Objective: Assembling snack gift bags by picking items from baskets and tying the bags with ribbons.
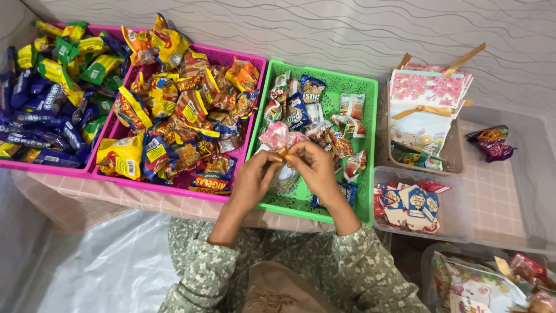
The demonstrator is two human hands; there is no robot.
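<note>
Pink floral plastic puffs out above the 2 hands, the gathered top of a small gift bag [277, 136] held over the near end of the green basket [370, 145]. The left hand [253, 177] and the right hand [315, 167] meet at the bag's neck, fingers closed and pinching a gold twist tie [282, 155] between them; holding the neck squeezed from both sides keeps the opening bunched so the tie can wrap it. The bag's clear lower part hangs behind the hands and is mostly hidden, so what it holds cannot be told. The green basket carries loose small snack packets [315, 110], within easy reach just beyond the fingers. Left of it, 2 pink baskets [255, 95] sit side by side, touching, sorted by kind: orange and yellow snack packs in the nearer one, blue and green ones in the farther. To the right, a brown tray holds a stack of flat floral bags [425, 93] with gold ties, and a clear tub [457, 217] just below it holds paper tags. Each supply has its own container, spread in an arc around the person.
</note>
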